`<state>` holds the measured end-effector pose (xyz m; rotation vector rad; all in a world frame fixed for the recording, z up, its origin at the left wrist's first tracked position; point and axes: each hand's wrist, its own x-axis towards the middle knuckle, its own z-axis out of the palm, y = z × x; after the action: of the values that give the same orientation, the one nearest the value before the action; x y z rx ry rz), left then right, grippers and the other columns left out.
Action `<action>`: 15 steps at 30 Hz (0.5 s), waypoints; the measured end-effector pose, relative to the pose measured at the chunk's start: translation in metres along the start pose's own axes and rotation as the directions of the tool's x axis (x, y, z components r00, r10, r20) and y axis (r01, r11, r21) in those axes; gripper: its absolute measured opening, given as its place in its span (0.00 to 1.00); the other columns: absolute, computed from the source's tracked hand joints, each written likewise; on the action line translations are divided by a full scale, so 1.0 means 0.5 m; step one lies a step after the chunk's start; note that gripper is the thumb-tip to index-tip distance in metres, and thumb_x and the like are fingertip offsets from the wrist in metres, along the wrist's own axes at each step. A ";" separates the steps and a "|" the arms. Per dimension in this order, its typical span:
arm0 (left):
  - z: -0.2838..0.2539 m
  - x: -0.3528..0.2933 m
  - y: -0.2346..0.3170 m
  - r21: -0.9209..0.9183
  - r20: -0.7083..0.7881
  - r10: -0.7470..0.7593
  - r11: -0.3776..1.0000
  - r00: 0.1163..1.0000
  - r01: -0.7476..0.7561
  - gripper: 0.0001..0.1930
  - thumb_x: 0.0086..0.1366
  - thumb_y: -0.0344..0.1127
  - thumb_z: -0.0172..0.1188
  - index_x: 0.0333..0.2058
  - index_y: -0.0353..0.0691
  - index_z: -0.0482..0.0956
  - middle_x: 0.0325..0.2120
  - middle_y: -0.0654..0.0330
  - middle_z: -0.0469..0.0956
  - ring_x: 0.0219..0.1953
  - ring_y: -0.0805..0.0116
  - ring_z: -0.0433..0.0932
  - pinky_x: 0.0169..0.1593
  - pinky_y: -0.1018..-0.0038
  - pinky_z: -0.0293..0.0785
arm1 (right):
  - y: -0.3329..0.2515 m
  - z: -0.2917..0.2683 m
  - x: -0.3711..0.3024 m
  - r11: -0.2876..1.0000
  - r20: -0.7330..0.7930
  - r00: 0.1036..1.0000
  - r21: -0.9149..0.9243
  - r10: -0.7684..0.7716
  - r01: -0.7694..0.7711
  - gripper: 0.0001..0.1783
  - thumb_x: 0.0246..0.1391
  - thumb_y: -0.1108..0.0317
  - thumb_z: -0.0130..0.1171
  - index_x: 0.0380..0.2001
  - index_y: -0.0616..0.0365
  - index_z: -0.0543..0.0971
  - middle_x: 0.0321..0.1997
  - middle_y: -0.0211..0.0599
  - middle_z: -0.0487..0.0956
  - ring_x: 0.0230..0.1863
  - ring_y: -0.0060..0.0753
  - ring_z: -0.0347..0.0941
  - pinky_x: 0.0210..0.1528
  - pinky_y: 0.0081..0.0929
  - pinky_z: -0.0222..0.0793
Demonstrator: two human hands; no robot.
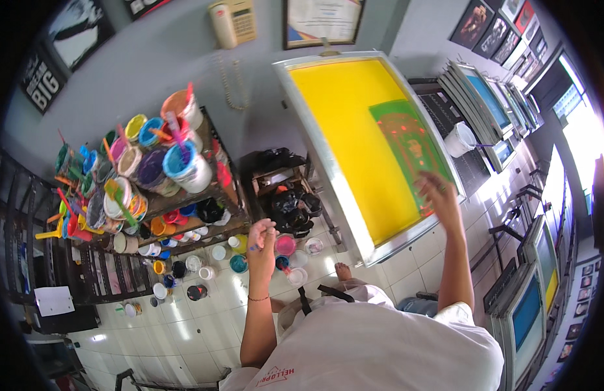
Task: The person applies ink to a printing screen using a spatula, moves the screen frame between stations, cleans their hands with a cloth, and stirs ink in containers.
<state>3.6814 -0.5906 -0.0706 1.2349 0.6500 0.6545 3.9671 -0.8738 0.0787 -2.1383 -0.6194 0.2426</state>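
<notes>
A silk-screen frame [344,195] with a metal rim stands tilted on the right of centre, its mesh [341,130] yellow. On the mesh's right part is a green stencil area [396,127] with a reddish portrait design. My right hand [440,195] is at the lower part of that green area, fingers spread and holding nothing I can see; whether the fingertips touch the mesh I cannot tell. Raised left of the frame, my left hand [260,247] has its fingers curled in, with bluish stains on the skin and nothing visible in the grip.
On the left, a rack [217,208] carries several ink tubs, including a white tub with blue ink [191,173]. More small tubs, such as a pink one [286,245], stand on the tiled floor. At right, a white bucket [460,140] sits near stacked screens [488,98]; other framed screens [527,313] lean lower right.
</notes>
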 end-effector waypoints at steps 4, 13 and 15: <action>0.204 0.000 -0.015 0.127 -0.004 -0.115 0.985 0.993 0.114 0.21 0.71 0.42 0.56 0.53 0.31 0.72 0.45 0.58 0.75 0.47 0.74 0.74 0.48 0.79 0.71 | 0.351 -0.196 0.162 0.963 -0.337 0.941 -0.254 -0.004 -0.087 0.29 0.63 0.51 0.54 0.54 0.68 0.76 0.49 0.53 0.81 0.50 0.44 0.78 0.55 0.37 0.69; 0.366 -0.014 -0.041 0.444 -0.139 -0.082 0.886 0.987 0.137 0.24 0.71 0.48 0.53 0.48 0.28 0.76 0.42 0.48 0.78 0.47 0.61 0.76 0.50 0.69 0.70 | 0.561 -0.236 0.290 0.963 -0.062 0.978 -0.171 0.200 -0.208 0.31 0.65 0.46 0.49 0.47 0.69 0.79 0.38 0.53 0.82 0.44 0.45 0.78 0.50 0.38 0.68; 0.366 -0.015 -0.096 0.443 -0.227 0.110 0.897 0.968 0.002 0.21 0.70 0.47 0.54 0.46 0.31 0.78 0.38 0.46 0.79 0.43 0.53 0.75 0.47 0.63 0.70 | 0.545 -0.239 0.292 0.972 -0.025 0.979 -0.122 0.201 -0.203 0.29 0.66 0.49 0.49 0.45 0.69 0.79 0.37 0.53 0.82 0.42 0.42 0.77 0.48 0.38 0.68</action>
<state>3.8189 -0.7207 -0.0791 1.6105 1.0153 0.7394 4.2316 -1.0177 -0.0598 -2.3240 -0.4184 0.3085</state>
